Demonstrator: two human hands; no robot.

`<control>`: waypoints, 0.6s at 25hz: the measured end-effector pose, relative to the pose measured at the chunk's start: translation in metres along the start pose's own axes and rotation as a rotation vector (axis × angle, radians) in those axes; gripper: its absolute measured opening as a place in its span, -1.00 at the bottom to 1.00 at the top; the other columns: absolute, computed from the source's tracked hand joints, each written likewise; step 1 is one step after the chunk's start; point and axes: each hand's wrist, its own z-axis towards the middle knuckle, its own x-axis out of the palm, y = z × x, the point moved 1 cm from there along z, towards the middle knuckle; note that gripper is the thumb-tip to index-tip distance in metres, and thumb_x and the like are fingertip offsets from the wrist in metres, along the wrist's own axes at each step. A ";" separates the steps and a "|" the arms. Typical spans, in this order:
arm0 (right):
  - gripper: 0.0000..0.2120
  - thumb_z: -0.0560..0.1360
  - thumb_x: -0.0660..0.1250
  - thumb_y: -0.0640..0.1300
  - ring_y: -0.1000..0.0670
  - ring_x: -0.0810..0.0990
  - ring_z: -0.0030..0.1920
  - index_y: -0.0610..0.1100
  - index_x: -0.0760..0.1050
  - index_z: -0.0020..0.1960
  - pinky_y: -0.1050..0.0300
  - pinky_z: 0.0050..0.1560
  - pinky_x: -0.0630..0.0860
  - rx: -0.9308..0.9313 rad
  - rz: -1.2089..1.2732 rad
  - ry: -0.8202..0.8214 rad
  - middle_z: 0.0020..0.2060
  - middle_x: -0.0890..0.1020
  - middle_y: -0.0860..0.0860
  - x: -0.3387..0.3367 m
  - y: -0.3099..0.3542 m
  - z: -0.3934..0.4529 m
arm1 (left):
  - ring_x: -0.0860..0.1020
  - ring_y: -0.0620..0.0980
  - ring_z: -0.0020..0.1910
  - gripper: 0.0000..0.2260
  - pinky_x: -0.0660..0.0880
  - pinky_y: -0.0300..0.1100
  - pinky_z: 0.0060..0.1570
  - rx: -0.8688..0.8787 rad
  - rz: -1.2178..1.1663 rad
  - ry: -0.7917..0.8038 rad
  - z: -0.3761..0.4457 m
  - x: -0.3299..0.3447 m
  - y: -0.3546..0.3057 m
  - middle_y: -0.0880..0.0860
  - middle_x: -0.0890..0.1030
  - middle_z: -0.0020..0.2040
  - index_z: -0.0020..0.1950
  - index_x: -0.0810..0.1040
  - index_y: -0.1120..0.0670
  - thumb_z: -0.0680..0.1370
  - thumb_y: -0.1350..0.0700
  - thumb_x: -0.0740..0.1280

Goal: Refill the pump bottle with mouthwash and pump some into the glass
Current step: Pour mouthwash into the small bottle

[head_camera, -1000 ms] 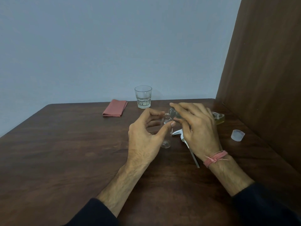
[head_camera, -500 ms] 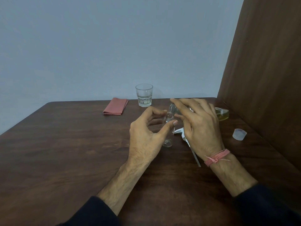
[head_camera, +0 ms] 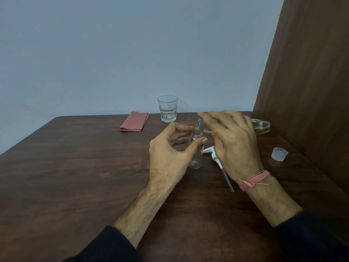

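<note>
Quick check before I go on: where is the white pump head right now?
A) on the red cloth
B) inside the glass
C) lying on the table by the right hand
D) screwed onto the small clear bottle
C: the white pump head lies on the table with its tube stretched out, partly under the right hand, while the small clear bottle stands open-necked in the left hand.

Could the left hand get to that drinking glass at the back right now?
Probably not at once: the left hand is holding the small clear bottle upright. The table between it and the glass is bare, so once it lets go, likely yes.
</note>
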 end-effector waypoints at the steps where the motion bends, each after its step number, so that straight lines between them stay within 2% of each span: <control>1: -0.39 0.50 0.42 -0.36 -0.16 0.57 0.25 -0.08 0.55 0.53 -0.14 0.27 0.44 -0.003 -0.005 -0.001 0.28 0.68 0.00 -0.001 0.000 0.000 | 0.84 -0.17 0.05 -0.64 0.81 -0.02 0.09 -0.006 0.002 -0.003 0.000 0.000 0.001 -0.17 0.84 0.08 0.11 0.75 -0.09 0.43 -0.08 0.80; 6: -0.37 0.48 0.48 -0.39 -0.19 0.60 0.25 -0.10 0.56 0.52 -0.17 0.28 0.46 -0.009 -0.022 0.003 0.27 0.69 -0.02 -0.003 0.001 0.001 | 0.84 -0.17 0.03 -0.66 0.81 -0.04 0.07 -0.005 0.011 0.000 0.002 0.000 0.003 -0.17 0.85 0.03 0.08 0.77 -0.08 0.42 -0.09 0.80; 15: -0.37 0.49 0.46 -0.37 -0.19 0.58 0.27 -0.10 0.55 0.54 -0.17 0.30 0.46 -0.019 -0.049 0.011 0.29 0.68 -0.03 -0.003 0.001 0.001 | 0.83 -0.20 0.03 -0.66 0.81 -0.06 0.07 -0.021 0.035 0.007 0.001 -0.001 0.000 -0.17 0.85 0.03 0.08 0.78 -0.05 0.42 -0.08 0.80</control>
